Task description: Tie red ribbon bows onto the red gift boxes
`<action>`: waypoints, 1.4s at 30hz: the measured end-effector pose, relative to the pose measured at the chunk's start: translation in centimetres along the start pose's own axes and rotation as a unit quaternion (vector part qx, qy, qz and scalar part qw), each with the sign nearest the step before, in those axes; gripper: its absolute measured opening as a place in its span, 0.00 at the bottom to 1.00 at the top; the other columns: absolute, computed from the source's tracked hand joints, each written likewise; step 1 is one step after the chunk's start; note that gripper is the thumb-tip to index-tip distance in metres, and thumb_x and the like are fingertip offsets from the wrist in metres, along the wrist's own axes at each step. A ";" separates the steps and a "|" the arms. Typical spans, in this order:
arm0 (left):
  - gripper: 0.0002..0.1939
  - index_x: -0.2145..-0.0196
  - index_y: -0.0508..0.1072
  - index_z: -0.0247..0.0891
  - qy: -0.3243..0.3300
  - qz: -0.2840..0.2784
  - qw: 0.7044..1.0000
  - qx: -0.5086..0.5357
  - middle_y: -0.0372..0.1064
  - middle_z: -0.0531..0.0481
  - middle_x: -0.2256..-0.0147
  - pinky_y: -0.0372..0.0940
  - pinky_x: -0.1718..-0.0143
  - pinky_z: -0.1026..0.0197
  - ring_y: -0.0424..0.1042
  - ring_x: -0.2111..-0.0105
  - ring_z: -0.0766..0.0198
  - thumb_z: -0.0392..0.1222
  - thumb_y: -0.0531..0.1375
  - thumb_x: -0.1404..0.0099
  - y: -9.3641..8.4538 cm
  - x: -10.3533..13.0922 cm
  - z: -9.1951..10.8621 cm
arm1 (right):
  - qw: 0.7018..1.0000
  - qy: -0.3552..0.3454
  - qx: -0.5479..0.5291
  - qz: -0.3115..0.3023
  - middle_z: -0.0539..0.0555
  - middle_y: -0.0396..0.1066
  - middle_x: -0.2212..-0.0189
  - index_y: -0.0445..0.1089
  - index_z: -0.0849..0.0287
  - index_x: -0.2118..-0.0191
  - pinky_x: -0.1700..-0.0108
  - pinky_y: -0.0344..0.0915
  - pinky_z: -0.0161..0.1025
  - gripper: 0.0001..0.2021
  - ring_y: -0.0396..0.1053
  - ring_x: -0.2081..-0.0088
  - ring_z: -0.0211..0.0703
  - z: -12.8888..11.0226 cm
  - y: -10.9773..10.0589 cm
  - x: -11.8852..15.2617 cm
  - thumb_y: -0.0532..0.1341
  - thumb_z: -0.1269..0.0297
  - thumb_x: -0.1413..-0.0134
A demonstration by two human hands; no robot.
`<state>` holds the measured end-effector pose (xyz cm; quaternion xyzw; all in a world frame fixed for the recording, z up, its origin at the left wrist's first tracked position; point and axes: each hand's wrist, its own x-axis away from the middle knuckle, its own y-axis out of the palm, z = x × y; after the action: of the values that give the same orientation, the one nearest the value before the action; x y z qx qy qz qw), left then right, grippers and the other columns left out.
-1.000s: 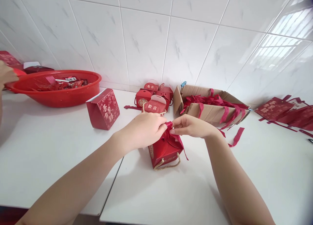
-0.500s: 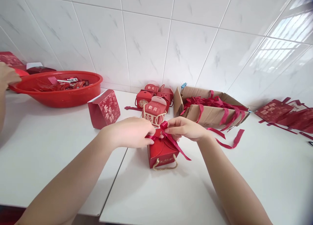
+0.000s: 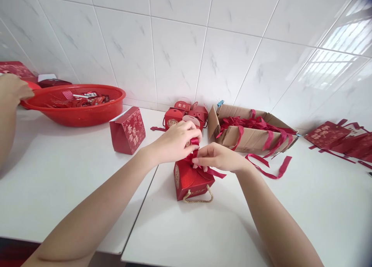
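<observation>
A small red gift box (image 3: pixel 190 181) with a gold rope handle (image 3: pixel 200 200) stands on the white table in front of me. Dark red ribbon (image 3: pixel 216 173) is looped over its top. My left hand (image 3: pixel 181 141) pinches a raised loop of that ribbon above the lid. Just right of it, my right hand (image 3: pixel 217 157) grips the ribbon low, close to the lid, with one tail hanging out to the right. The knot itself is mostly hidden by my fingers. Behind my left hand, another box is almost wholly covered.
Several finished-looking red boxes (image 3: pixel 173 116) stand by the wall. A cardboard box (image 3: pixel 250 139) holds ribbons, with loose ribbon (image 3: pixel 273 176) before it. Leftward are a peaked red box (image 3: pixel 128 131), a red basket (image 3: pixel 78 117) of packets and another person's hand (image 3: pixel 14 88). Flat red packaging (image 3: pixel 328 135) lies right.
My left hand has risen from the left side of the lid, pulling the ribbon loop up. My right hand has moved slightly lower, nearer the knot. The view has shifted slightly.
</observation>
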<state>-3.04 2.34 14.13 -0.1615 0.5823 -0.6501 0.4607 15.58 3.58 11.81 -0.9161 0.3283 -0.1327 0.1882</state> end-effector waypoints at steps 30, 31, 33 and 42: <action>0.04 0.66 0.68 0.39 -0.112 0.136 0.912 0.372 0.70 0.50 0.64 0.65 0.58 0.59 0.69 0.62 0.62 0.40 0.56 0.39 5.7 4.3 0.1 | 0.926 -0.077 -0.083 0.360 0.46 0.70 0.78 0.54 0.53 0.60 0.73 0.59 0.33 0.15 0.65 0.75 0.37 2.6 5.7 1.1 0.62 0.57 0.48; 0.04 0.67 0.68 0.39 -0.111 0.135 0.912 0.371 0.70 0.50 0.65 0.65 0.59 0.59 0.69 0.62 0.62 0.40 0.55 0.39 5.8 4.3 0.1 | 0.926 -0.082 -0.065 0.363 0.45 0.69 0.78 0.54 0.52 0.60 0.73 0.59 0.33 0.15 0.64 0.76 0.37 2.6 5.8 1.1 0.61 0.57 0.47; 0.03 0.67 0.68 0.39 -0.107 0.133 0.913 0.370 0.69 0.51 0.65 0.65 0.59 0.59 0.69 0.62 0.62 0.40 0.56 0.39 5.8 4.5 0.2 | 0.929 -0.086 -0.017 0.360 0.46 0.69 0.78 0.58 0.53 0.59 0.73 0.59 0.33 0.12 0.63 0.76 0.37 2.5 5.9 1.1 0.60 0.58 0.46; 0.01 0.69 0.66 0.39 -0.070 0.160 0.925 0.336 0.69 0.52 0.67 0.65 0.59 0.60 0.69 0.64 0.63 0.36 0.55 0.40 5.8 4.8 0.9 | 0.937 -0.075 0.085 0.329 0.54 0.74 0.68 0.73 0.57 0.61 0.68 0.65 0.38 0.11 0.67 0.71 0.41 2.1 5.4 2.0 0.59 0.58 0.45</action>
<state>-2.49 -1.34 7.56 0.0532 0.3139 -0.7123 0.6255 14.88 -1.06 7.82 -0.7445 0.5839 -0.0212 0.3230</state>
